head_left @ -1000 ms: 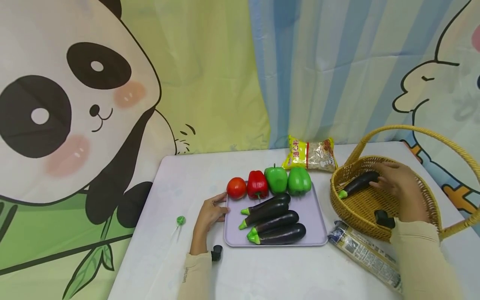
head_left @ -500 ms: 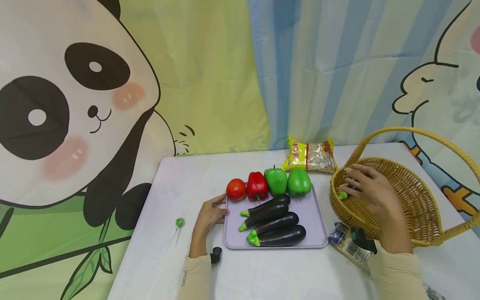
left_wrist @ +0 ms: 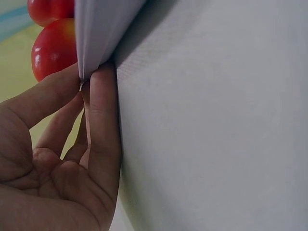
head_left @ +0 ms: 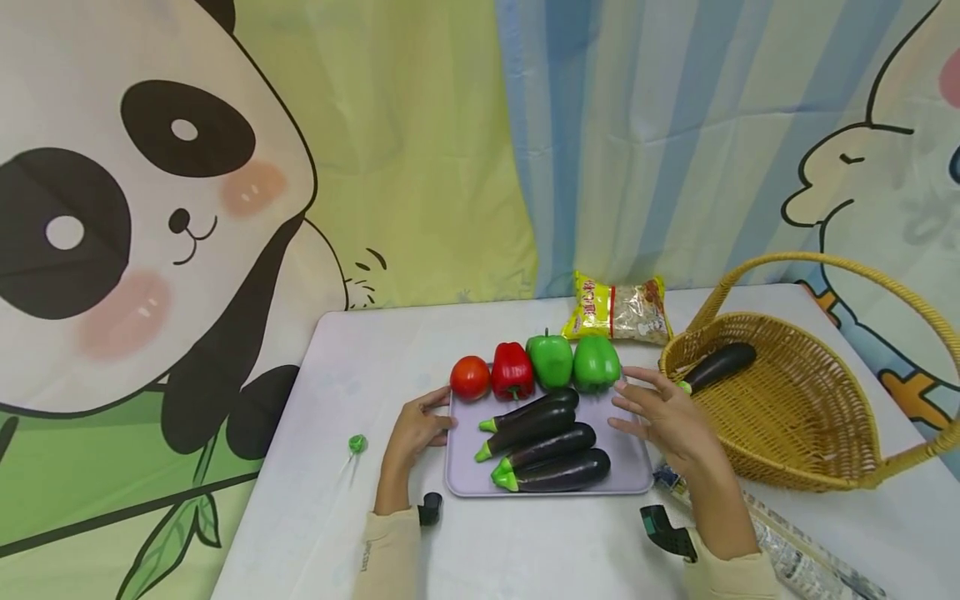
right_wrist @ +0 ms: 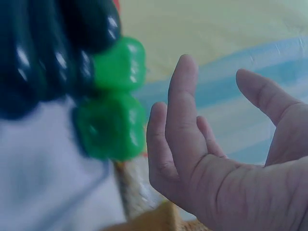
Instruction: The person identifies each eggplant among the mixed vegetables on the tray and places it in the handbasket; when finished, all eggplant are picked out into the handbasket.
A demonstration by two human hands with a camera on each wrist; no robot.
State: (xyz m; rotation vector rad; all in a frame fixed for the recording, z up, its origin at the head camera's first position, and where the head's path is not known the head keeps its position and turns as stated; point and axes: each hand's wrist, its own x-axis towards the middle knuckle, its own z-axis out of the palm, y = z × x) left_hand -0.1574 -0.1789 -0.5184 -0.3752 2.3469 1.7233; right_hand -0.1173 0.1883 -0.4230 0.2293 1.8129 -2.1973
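Observation:
A pale lilac tray [head_left: 630,471] lies mid-table with several eggplants [head_left: 562,469]. Along its back sit a tomato [head_left: 470,377], a red bell pepper [head_left: 512,371] and two green bell peppers [head_left: 597,363]. My left hand [head_left: 414,429] pinches the tray's left edge, thumb above and a finger beneath, as the left wrist view shows. My right hand [head_left: 671,417] is over the tray's right side with spread fingers, nothing held, near the right green pepper. One eggplant [head_left: 723,364] rests inside the wicker basket [head_left: 802,450], its stem end partly behind the rim.
The basket's tall handle [head_left: 847,265] arches over the right side. Behind the tray lies a yellow-and-clear food packet [head_left: 622,308]. A long printed packet [head_left: 795,542] lies in front of the basket, partly behind my right forearm. A green lollipop [head_left: 357,444] lies at left.
My right hand has left the eggplant in the basket and moved left to the tray's right side. My left hand stays at the tray's left edge.

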